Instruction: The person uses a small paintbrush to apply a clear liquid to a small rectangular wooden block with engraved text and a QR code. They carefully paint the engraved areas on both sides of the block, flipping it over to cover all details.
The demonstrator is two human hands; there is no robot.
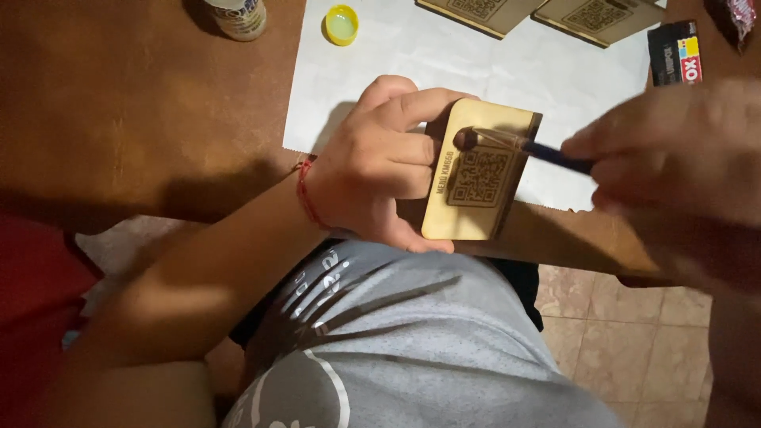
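My left hand (380,162) grips a small light wooden plaque (479,176) with an engraved square code pattern, holding it by its left edge over the table's near edge. My right hand (674,166), blurred, holds a brush (519,144) with a dark blue handle. The brush's dark tip rests on the plaque's upper left corner. A red string bracelet circles my left wrist.
A white paper sheet (412,63) covers the brown table (119,103). Two more wooden plaques (602,17) lie at its far edge. A yellow cap (342,24) and an open jar (236,16) stand at the back left. A small dark packet (674,52) lies at the right.
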